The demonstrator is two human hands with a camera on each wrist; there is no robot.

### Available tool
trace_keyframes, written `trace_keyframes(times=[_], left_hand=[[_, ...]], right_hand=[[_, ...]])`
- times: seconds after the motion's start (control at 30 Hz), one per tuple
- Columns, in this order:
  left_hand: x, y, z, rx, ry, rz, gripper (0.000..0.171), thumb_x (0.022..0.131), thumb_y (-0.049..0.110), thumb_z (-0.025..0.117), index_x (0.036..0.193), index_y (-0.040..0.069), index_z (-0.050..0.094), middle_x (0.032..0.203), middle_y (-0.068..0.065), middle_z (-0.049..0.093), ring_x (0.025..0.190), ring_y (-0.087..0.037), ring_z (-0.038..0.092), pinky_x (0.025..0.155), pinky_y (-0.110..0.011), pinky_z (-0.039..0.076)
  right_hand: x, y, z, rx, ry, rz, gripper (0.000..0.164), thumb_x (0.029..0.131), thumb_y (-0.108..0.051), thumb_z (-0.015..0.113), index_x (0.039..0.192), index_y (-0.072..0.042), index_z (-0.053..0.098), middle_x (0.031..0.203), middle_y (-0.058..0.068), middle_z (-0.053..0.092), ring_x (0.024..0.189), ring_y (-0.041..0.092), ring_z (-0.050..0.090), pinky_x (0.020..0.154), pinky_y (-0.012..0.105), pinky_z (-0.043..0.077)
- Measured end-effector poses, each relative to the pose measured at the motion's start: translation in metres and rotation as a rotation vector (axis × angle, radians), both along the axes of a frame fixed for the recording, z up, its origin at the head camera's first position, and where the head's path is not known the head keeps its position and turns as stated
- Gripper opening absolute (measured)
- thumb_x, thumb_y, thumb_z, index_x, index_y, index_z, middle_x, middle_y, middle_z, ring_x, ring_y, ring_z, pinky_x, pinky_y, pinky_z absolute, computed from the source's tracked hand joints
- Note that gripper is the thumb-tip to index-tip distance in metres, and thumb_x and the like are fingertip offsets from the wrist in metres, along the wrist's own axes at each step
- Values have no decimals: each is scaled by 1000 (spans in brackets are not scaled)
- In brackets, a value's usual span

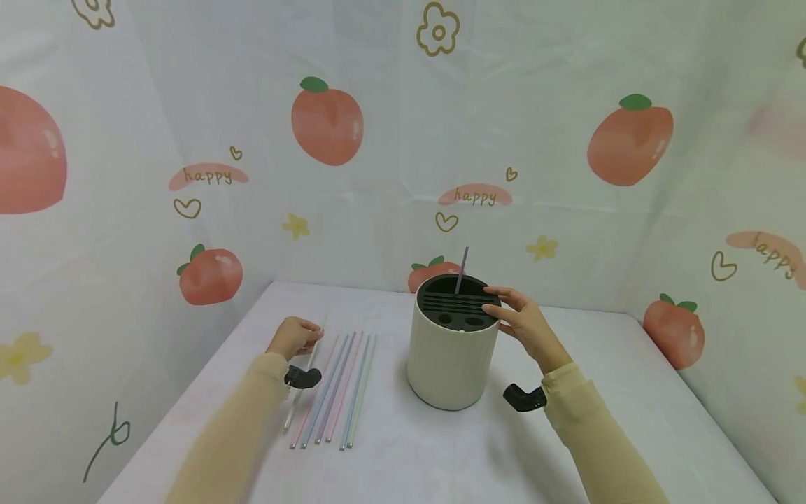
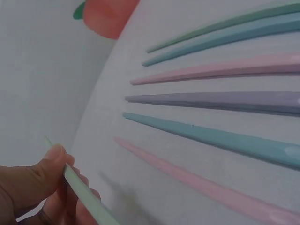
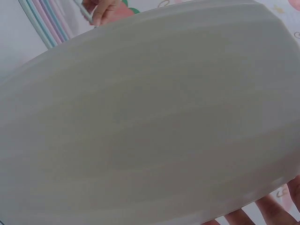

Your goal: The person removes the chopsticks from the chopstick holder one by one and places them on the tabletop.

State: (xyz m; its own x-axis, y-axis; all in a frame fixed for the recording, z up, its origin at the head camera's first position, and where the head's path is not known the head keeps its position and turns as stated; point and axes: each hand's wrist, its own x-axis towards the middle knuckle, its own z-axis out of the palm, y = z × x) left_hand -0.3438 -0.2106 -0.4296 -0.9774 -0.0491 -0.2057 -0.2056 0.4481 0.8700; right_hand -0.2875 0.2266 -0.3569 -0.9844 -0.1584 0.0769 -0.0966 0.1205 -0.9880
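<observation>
My left hand pinches a pale green chopstick between thumb and fingers, held aslant at the left edge of a row of pastel chopsticks. Those in the row lie side by side on the table, among them a purple one and a pink one. To their right stands a cream, ribbed, round utensil holder with a black slotted top. One purple chopstick leans upright in its rear opening. My right hand grips the holder's right rim, some fingers over the top, others outside.
A white cloth covers the table. Behind and at both sides hangs a white curtain printed with peaches, close to the table's back edge. Two round holes open at the front of the holder's top.
</observation>
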Motion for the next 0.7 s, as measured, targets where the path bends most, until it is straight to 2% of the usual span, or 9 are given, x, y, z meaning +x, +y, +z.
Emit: trace_keyframes(times=[0.13, 0.3, 0.43, 0.7], left_hand=[[0, 0, -15, -18, -26, 5, 27, 91, 6, 66, 113, -10, 63, 81, -5, 63, 65, -10, 54, 58, -20, 53], [3, 0, -27, -61, 2, -4, 24, 89, 3, 66, 108, -11, 65, 77, -7, 63, 61, -10, 53, 54, -20, 51], [7, 1, -31, -83, 19, 6, 21, 85, 2, 71, 102, -9, 68, 78, -9, 67, 59, -11, 55, 54, -19, 52], [8, 5, -32, -138, 27, 6, 22, 80, 4, 76, 98, -6, 67, 89, -15, 69, 67, -16, 61, 61, -22, 55]], right_hand=[[-1, 1, -1, 5, 3, 2, 56, 93, -20, 65, 140, -1, 43, 154, 18, 28, 139, 35, 32, 112, 59, 29], [-1, 1, -2, 6, 7, 7, 56, 93, -20, 65, 141, -1, 42, 154, 18, 28, 139, 35, 32, 112, 59, 30], [-1, 1, -1, 7, 8, 5, 56, 93, -20, 65, 140, -1, 42, 153, 18, 29, 138, 35, 33, 112, 59, 30], [-1, 0, -1, 3, 13, 5, 53, 93, -19, 65, 139, -2, 44, 152, 18, 31, 137, 34, 34, 111, 59, 31]])
